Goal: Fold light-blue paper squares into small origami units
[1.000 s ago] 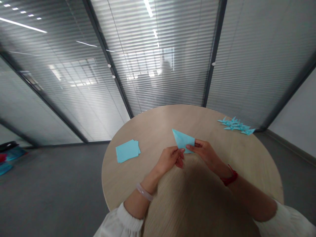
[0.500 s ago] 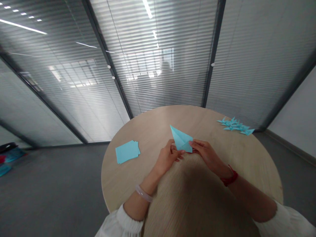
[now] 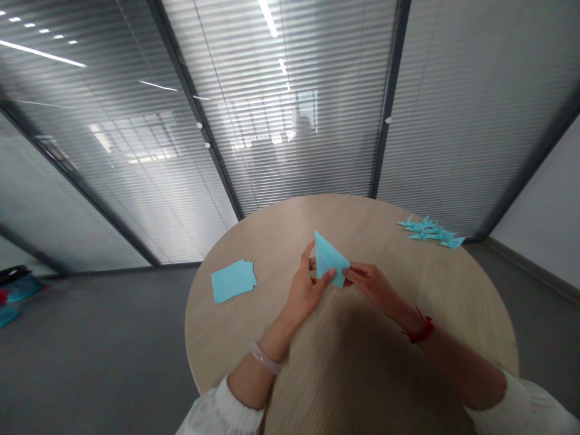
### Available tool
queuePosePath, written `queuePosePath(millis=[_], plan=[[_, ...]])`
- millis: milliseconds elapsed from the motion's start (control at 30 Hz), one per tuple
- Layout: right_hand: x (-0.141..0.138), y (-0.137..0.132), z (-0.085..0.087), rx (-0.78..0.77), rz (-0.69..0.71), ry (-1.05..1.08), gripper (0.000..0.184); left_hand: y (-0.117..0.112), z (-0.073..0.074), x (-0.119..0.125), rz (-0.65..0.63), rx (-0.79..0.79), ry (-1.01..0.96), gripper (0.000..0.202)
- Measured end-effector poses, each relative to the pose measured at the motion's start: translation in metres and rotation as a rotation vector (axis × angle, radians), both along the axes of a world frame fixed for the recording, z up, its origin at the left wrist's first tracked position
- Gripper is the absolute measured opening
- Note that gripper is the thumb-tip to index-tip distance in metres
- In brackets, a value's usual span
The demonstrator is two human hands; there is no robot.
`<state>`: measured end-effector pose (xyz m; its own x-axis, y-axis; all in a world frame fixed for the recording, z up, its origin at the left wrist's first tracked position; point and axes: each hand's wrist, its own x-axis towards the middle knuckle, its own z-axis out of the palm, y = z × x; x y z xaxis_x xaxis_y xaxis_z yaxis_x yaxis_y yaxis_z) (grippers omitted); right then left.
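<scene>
Folding looks about midway on this piece: the blue paper (image 3: 330, 260) is already a creased triangle, held just above the bench (image 3: 272, 235) near its middle, with the point up and away.

- Left hand (image 3: 304, 289) grip: fingers and thumb pinched on the paper's left edge and lower corner.
- Right hand (image 3: 369, 284) grip: narrow pinch on the lower right corner.

My read from the layout:
- Pile of folded blue pieces (image 3: 430, 231) at the far right edge: done.
- Stack of flat blue sheets (image 3: 233, 280) at left, well apart from the hands: left to do.
- The piece in hand is plainer than the ones in the pile, so more folds likely remain.

Bench is round, light wood grain. Room has glass partitions with blinds (image 3: 290, 121) behind and a grey floor (image 3: 90, 350).
</scene>
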<state>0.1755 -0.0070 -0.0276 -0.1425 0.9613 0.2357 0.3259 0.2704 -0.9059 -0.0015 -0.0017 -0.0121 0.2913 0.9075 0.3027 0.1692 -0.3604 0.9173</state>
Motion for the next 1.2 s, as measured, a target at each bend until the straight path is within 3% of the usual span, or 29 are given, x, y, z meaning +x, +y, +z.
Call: queuePosePath(millis=[333, 500, 667, 833, 1000, 1100, 1200], plan=[[-0.004, -0.004, -0.003, 0.097, -0.003, -0.129, 0.015, 0.01, -0.005, -0.004, 0.144, 0.021, -0.114, 0.062], [-0.003, -0.005, 0.0, 0.172, -0.032, -0.078, 0.034, 0.011, -0.006, -0.003, 0.031, -0.084, -0.205, 0.067], [0.001, -0.005, 0.001, 0.277, -0.048, -0.109, 0.019, 0.008, -0.004, -0.002, 0.005, -0.171, -0.265, 0.061], [0.001, -0.006, 0.002, 0.237, -0.094, -0.172, 0.022, 0.01, -0.003, -0.001, 0.11, -0.182, -0.273, 0.052], [-0.001, -0.006, 0.002, 0.166, -0.121, -0.2, 0.026, 0.011, -0.006, 0.0, 0.193, 0.0, -0.085, 0.062], [0.0, -0.006, 0.001, 0.143, -0.132, -0.178, 0.027, 0.009, -0.007, 0.001, 0.163, 0.039, -0.032, 0.065], [0.0, -0.005, 0.0, 0.152, -0.163, -0.153, 0.019, 0.007, -0.004, 0.0, 0.088, -0.037, -0.065, 0.064]])
